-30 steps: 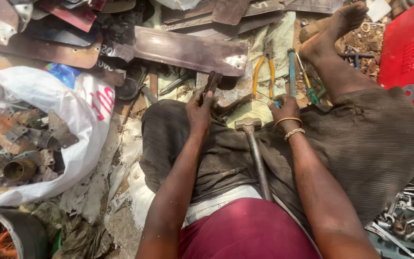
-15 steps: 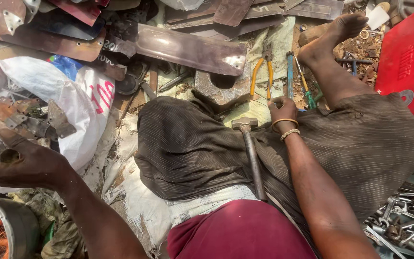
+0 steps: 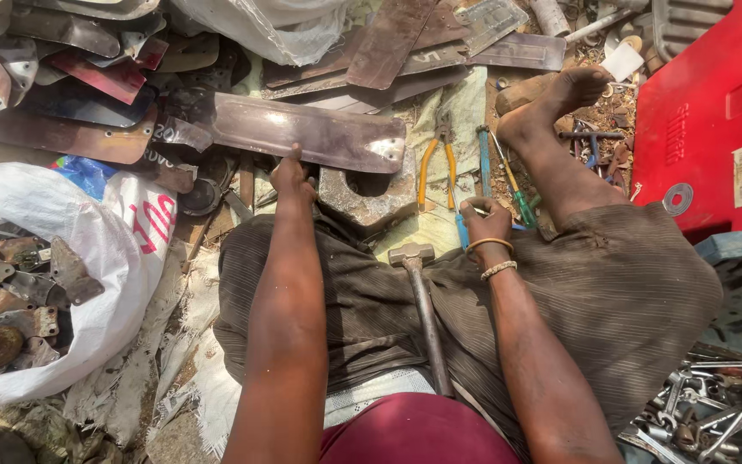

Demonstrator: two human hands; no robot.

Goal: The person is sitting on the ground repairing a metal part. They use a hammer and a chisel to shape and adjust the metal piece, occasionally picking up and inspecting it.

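Head view, looking down at a person seated on the ground among scrap metal. The left hand (image 3: 292, 176) reaches forward, its fingertips touching the near edge of a long brown fan blade (image 3: 302, 133) that lies crosswise in front of the knees; the fingers look curled, but whether they grip anything cannot be told. The right hand (image 3: 484, 222) is closed around the blue handle of a screwdriver (image 3: 483, 163), whose shaft points away beside yellow-handled pliers (image 3: 435, 163) and a green-handled screwdriver (image 3: 521, 206). A hammer (image 3: 422, 301) lies on the lap between the forearms, head forward, untouched. Just beyond the knees sits a chunky metal block (image 3: 371, 193), partly under the blade. At left, a white sack (image 3: 122, 258) holds rusty metal parts. At right stands a red crate (image 3: 714, 120); a pile of spanners (image 3: 714, 412) lies at lower right.
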